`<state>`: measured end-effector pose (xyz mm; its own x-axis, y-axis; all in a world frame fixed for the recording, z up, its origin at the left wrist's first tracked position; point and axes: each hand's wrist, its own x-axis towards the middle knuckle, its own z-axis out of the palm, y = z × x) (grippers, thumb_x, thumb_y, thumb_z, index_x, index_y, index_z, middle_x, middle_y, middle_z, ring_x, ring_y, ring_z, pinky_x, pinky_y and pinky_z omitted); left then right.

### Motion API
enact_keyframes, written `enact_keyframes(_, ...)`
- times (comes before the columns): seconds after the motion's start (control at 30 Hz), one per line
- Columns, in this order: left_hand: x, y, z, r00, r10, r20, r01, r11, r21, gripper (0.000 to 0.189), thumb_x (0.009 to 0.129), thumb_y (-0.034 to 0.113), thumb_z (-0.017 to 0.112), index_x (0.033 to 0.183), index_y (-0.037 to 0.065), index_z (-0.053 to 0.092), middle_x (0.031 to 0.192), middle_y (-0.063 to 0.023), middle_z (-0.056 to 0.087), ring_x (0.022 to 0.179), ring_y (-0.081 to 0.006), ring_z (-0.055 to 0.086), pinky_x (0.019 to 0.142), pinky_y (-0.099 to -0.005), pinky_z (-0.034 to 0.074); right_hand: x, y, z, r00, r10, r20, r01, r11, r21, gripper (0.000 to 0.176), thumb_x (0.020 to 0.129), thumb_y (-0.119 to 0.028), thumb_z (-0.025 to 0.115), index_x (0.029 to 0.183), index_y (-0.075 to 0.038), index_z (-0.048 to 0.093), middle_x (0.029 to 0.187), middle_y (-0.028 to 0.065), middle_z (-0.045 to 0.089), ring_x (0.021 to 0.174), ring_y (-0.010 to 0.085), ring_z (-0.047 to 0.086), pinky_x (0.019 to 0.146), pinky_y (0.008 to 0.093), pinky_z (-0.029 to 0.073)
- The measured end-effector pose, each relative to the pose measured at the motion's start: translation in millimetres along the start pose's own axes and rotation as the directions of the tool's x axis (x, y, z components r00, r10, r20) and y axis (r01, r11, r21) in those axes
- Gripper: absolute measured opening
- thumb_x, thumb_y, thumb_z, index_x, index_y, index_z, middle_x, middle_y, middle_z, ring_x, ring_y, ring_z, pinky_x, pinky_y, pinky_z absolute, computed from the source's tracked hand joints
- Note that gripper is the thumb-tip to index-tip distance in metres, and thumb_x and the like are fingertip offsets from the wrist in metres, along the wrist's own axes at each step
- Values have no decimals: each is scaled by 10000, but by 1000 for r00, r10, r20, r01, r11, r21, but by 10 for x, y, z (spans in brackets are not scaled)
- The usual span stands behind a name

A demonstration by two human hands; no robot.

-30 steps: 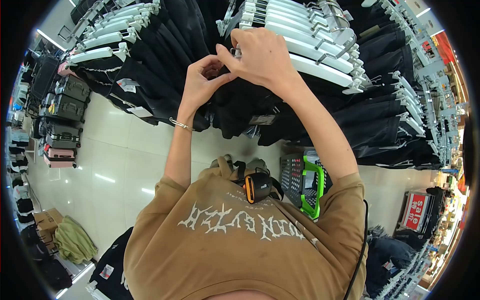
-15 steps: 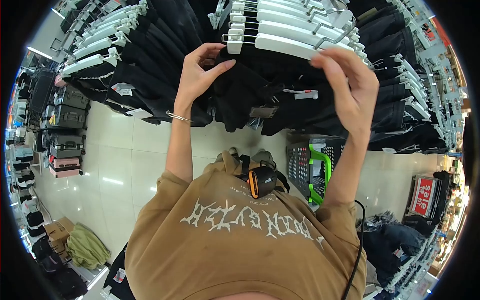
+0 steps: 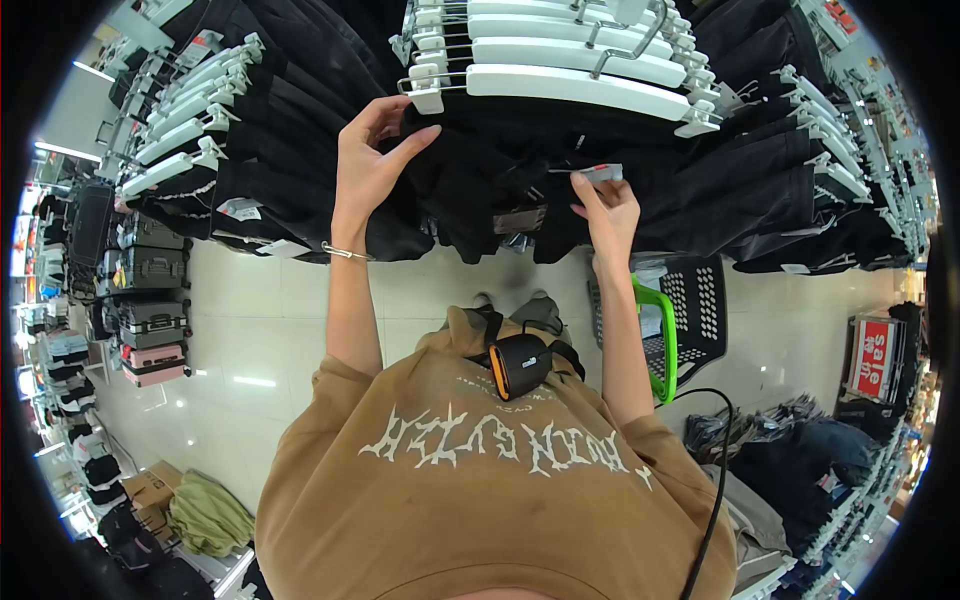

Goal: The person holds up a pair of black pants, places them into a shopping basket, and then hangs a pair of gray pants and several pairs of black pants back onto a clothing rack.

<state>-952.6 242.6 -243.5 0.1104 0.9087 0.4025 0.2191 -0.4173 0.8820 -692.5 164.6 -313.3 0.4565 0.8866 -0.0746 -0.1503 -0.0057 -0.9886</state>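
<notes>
A pair of black pants (image 3: 460,185) hangs from the front white clip hanger (image 3: 580,88), one of several lined up on the rack. At its left upper edge, my left hand (image 3: 372,165) is closed on the cloth, thumb in front and fingers partly hidden behind. My right hand (image 3: 612,222) pinches a white and red price tag (image 3: 604,173) on the front of the pants. Lower on the cloth hangs a brownish label (image 3: 519,220).
More black clothes (image 3: 290,150) hang at left and right. A dark basket with a green handle (image 3: 668,340) stands on the floor below my right arm. Suitcases (image 3: 152,290) stand at left, a red sale sign (image 3: 871,360) at right. A black device (image 3: 522,366) hangs at my chest.
My right hand has come down and left from the hanger's right end and taken hold of the price tag. My left hand stays on the pants' edge. The view has shifted slightly.
</notes>
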Motion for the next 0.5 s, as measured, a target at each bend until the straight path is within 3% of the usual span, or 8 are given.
enact_keyframes(0.03, 5, 24, -2, 1000, -5, -6, 5, 1000, 6, 377, 735, 121, 806, 1040, -18, 632, 872, -11, 647, 780, -65, 571, 757, -214, 461, 21, 47, 42, 1000, 2, -10, -2, 1000, 12, 462, 791, -189, 780, 1078, 78, 535, 1052, 175, 635, 907, 160, 634, 764, 253, 498)
enact_keyframes(0.1, 15, -33, -32, 1000, -6, 8, 6, 1000, 12, 373, 734, 120, 809, 1032, -17, 633, 857, 2, 633, 760, -56, 545, 734, -204, 448, 81, 157, 94, 997, -68, -26, 72, 970, 233, 413, 783, -163, 786, 1043, 38, 535, 998, 136, 646, 873, 133, 627, 760, 250, 497)
enact_keyframes(0.13, 16, -57, -42, 1000, -14, 10, 14, 1000, 12, 369, 732, 119, 812, 1024, -17, 634, 841, 14, 620, 739, -46, 520, 712, -194, 435, 92, 173, 93, 1000, 3, 4, -5, 940, 340, 350, 771, -104, 786, 1012, 1, 555, 959, 101, 656, 852, 118, 628, 765, 248, 501)
enact_keyframes(0.23, 13, -57, -41, 1000, -5, 1, 5, 1000, -4, 360, 727, 111, 815, 1009, -21, 635, 818, 29, 597, 715, -35, 480, 680, -184, 413, 132, 301, 4, 996, 22, 86, -59, 888, 456, 287, 768, -57, 774, 973, -6, 579, 932, 86, 665, 848, 119, 634, 765, 251, 509)
enact_keyframes(0.37, 19, -57, -56, 1000, -9, 12, 8, 1000, 10, 360, 722, 103, 817, 1007, -24, 637, 813, 27, 603, 720, -38, 492, 684, -188, 422, 185, 359, -89, 990, 34, 139, -101, 852, 513, 218, 776, -28, 755, 924, -17, 596, 927, 75, 668, 836, 119, 638, 755, 253, 517)
enact_keyframes(0.47, 38, 25, -55, 999, -26, 27, 24, 998, 55, 300, 745, 25, 784, 996, -18, 627, 897, -2, 637, 834, -62, 565, 735, -200, 431, 233, 335, -167, 990, -12, 142, -51, 901, 432, 179, 778, -25, 748, 891, -15, 608, 863, 71, 677, 754, 119, 640, 724, 239, 508)
enact_keyframes(0.5, 41, 29, -59, 999, -30, 25, 29, 998, 56, 299, 745, 23, 784, 999, -21, 631, 893, -3, 639, 829, -64, 570, 735, -201, 433, 281, 373, -233, 989, -87, 120, 52, 962, 269, 175, 769, -20, 751, 876, -9, 614, 830, 72, 679, 720, 122, 643, 704, 236, 505)
